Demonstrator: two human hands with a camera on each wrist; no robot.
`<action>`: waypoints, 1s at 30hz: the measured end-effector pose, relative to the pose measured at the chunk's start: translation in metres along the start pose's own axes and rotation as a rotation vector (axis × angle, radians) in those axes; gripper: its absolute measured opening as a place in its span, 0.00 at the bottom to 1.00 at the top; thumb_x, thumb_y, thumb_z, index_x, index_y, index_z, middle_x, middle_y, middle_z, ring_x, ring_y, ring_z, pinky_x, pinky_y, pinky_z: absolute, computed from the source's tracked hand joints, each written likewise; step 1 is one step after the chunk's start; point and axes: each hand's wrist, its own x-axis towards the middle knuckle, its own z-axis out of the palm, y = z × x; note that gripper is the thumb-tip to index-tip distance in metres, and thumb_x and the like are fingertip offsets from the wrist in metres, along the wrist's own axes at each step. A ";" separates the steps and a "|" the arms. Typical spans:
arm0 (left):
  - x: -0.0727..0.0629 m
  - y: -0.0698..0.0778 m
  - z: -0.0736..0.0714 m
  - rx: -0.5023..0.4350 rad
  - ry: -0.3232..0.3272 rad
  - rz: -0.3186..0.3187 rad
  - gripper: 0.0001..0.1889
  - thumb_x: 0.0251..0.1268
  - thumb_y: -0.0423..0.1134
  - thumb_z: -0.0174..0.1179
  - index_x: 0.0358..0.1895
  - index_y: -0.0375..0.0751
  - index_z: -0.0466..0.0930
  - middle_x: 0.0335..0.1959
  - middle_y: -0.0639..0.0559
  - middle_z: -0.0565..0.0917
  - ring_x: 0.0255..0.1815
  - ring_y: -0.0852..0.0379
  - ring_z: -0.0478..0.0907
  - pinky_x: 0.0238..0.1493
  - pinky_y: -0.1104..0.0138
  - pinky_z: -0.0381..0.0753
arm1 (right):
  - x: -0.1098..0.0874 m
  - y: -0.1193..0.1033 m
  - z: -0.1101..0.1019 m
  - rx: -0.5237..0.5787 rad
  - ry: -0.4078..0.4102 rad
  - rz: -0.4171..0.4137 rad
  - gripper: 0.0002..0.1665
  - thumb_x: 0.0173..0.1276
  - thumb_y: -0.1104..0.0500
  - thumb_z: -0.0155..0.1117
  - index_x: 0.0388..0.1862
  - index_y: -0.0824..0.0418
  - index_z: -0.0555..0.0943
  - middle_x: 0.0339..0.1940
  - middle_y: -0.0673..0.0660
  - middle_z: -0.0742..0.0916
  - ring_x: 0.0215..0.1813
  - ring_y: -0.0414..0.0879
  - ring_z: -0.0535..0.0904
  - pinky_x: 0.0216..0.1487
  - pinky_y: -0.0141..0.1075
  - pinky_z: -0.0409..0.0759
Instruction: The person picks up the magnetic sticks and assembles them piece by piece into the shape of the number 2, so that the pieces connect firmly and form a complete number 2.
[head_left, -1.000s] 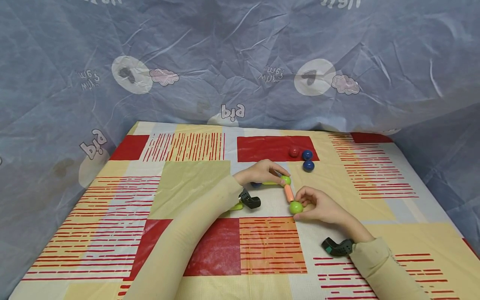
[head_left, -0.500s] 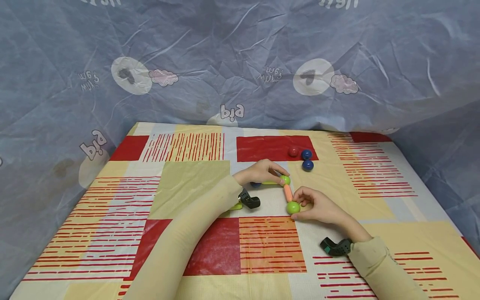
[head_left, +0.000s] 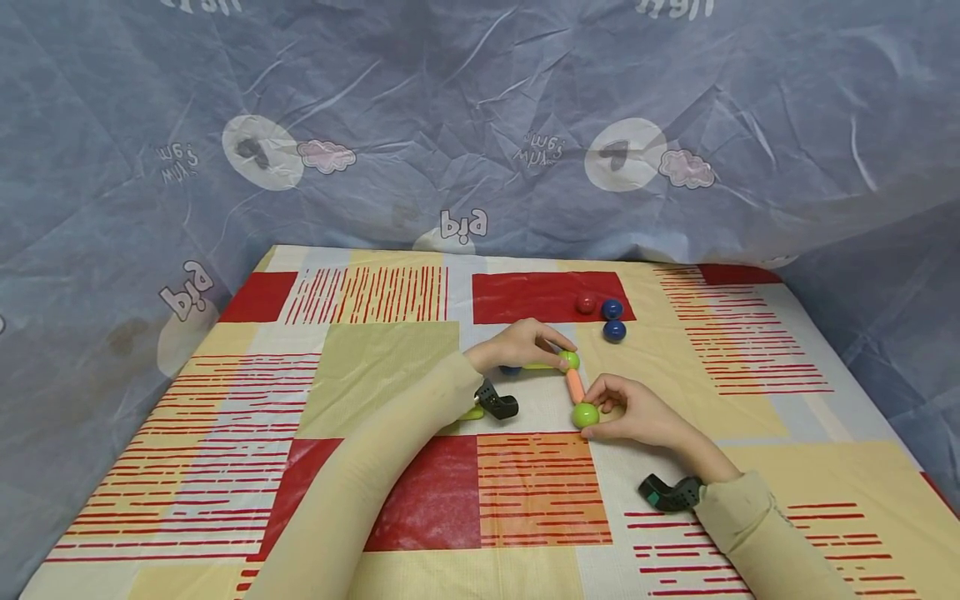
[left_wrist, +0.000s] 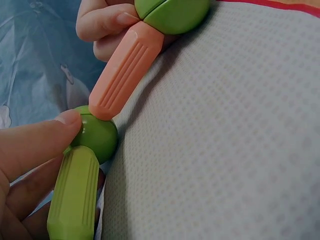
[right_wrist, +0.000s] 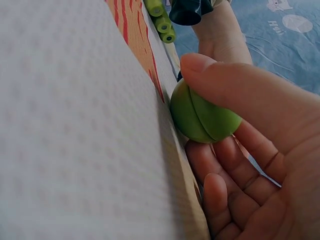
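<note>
R hand (head_left: 637, 412) pinching green ball (head_left: 585, 414), nudged slightly nearer orange rod (head_left: 575, 385) vs. earlier; L hand (head_left: 525, 346) gripping far ball (head_left: 569, 360) & green rod (left_wrist: 75, 197).

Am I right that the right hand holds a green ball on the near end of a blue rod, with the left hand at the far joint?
Not quite: the rod is orange, as the left wrist view shows. The right hand does hold the green ball at its near end, and the left hand is at the far joint.
</note>
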 end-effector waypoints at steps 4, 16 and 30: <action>-0.007 0.003 -0.003 -0.014 0.023 0.005 0.16 0.57 0.37 0.67 0.49 0.40 0.83 0.47 0.52 0.84 0.46 0.57 0.81 0.46 0.74 0.75 | 0.004 0.017 0.001 0.035 -0.010 -0.007 0.20 0.46 0.62 0.78 0.37 0.61 0.79 0.32 0.57 0.80 0.37 0.57 0.71 0.38 0.38 0.71; -0.035 0.002 -0.023 -0.031 0.119 -0.028 0.18 0.59 0.38 0.65 0.53 0.37 0.80 0.51 0.45 0.81 0.46 0.56 0.78 0.48 0.68 0.75 | 0.009 0.036 0.005 0.017 0.016 0.019 0.21 0.48 0.61 0.78 0.39 0.59 0.79 0.34 0.56 0.81 0.35 0.56 0.73 0.34 0.34 0.71; -0.093 -0.005 -0.036 -0.029 0.186 0.022 0.14 0.61 0.39 0.64 0.48 0.36 0.82 0.44 0.48 0.83 0.43 0.57 0.78 0.49 0.65 0.76 | 0.006 0.038 0.009 0.009 0.114 0.015 0.22 0.46 0.53 0.79 0.39 0.56 0.79 0.36 0.53 0.82 0.36 0.49 0.73 0.34 0.31 0.72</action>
